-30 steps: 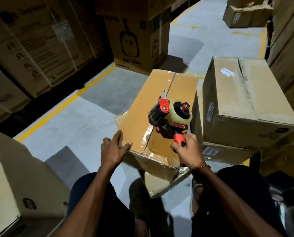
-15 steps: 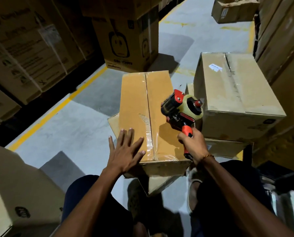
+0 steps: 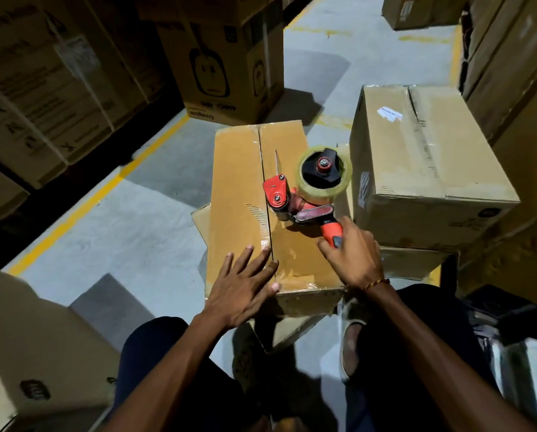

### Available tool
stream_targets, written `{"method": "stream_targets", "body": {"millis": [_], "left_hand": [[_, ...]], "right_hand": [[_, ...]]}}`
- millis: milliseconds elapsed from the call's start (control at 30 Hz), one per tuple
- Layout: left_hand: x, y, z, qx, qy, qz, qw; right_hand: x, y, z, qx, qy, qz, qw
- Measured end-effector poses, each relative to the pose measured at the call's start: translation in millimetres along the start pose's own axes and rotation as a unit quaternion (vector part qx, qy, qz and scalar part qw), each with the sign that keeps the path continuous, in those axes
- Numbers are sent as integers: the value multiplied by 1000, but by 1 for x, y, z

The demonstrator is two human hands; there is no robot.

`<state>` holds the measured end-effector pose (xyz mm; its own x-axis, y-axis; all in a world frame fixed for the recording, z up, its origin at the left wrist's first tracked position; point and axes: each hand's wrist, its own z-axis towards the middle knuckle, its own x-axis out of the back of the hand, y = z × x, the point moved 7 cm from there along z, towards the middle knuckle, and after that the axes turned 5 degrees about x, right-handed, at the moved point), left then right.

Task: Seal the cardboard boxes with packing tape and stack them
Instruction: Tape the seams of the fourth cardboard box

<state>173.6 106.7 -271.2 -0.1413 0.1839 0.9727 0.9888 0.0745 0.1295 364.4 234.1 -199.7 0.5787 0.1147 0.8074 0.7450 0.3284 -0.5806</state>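
head view: only one camera here, looking down over the knees at the floor.
box: the cardboard box (image 3: 261, 210) sits on a loose sheet of cardboard on the floor, just in front of the person, flaps closed, seam running away from them.
left hand: the left hand (image 3: 245, 285) lies flat, fingers spread, pressing the near end of the top by the seam.
right hand: the right hand (image 3: 353, 254) is wrapped round the orange handle of the tape dispenser (image 3: 304, 188), whose roller end sits on the seam about mid-box.
stack: a taped box (image 3: 423, 157) sits on another one, just right of it.
how I'd do it: keep the flaps pinned, keep the roller flat and centred on the seam, run it over the far edge, then tear off.
hard to tell: the tape is clear and glossy, so where it ends is a guess. The far side of the box is hidden, and the bottom box of the stack mostly is.
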Motion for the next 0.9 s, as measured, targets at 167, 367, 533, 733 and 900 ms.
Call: {"method": "stream_targets", "body": {"millis": [167, 367, 533, 733, 900], "left_hand": [[-10, 7, -4, -42, 5, 52, 998], [-4, 37, -14, -69, 65, 0, 995], [2, 45, -25, -66, 180, -104, 976], [26, 28, 10, -23, 152, -83, 985], [33, 10, 51, 47, 146, -80, 985]], "right_hand": [[11, 7, 2, -13, -17, 3, 1000], [11, 16, -1, -43, -22, 33, 998], [11, 21, -3, -53, -21, 53, 997], [5, 23, 3, -64, -6, 89, 994], [-4, 22, 20, -72, 12, 104, 992]]}}
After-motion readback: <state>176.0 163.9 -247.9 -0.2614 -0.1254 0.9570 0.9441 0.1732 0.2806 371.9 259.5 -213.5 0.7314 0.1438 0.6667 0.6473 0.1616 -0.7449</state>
